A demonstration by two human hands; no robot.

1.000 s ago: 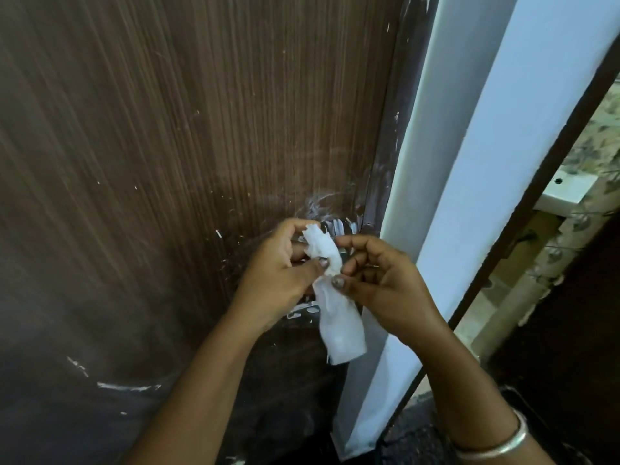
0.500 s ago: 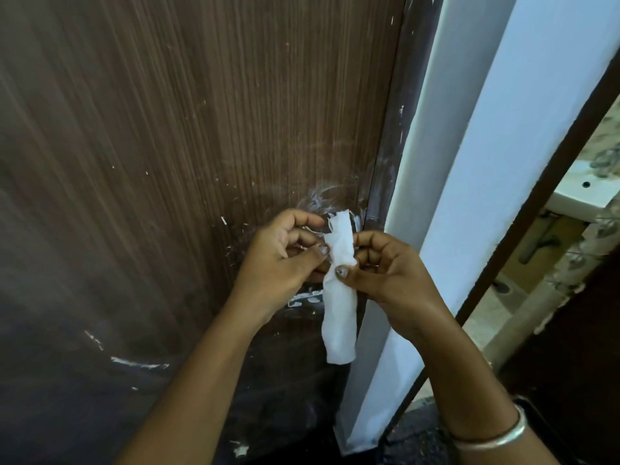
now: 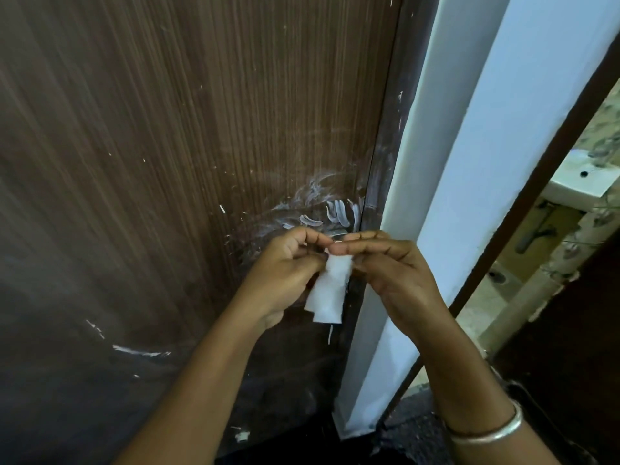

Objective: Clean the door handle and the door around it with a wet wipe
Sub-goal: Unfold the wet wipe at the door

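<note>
— Holding the wet wipe (image 3: 327,292) up in front of the door (image 3: 167,162), is that it?

— Yes. Both hands meet at its top edge: the left hand (image 3: 285,273) pinches one side between thumb and fingertips, the right hand (image 3: 392,266) pinches the other, and the rest of the wipe hangs down folded, close to the door's right edge.

— Wiping yet?

— I'd say not. It looks like the preparing step, opening or refolding the wipe. White smears (image 3: 335,213) sit on the wood just above the hands, with more streaks (image 3: 141,351) toward the lower left.

— And the door handle?

— Mostly hidden behind the hands; only a thin bright strip between the fingertips may be part of it.

— What does the next move want?

— Probably gathering the wipe into one hand as a flat pad, then pressing it against the handle and the smeared wood around it, rubbing firmly since the marks look dried on.
</note>
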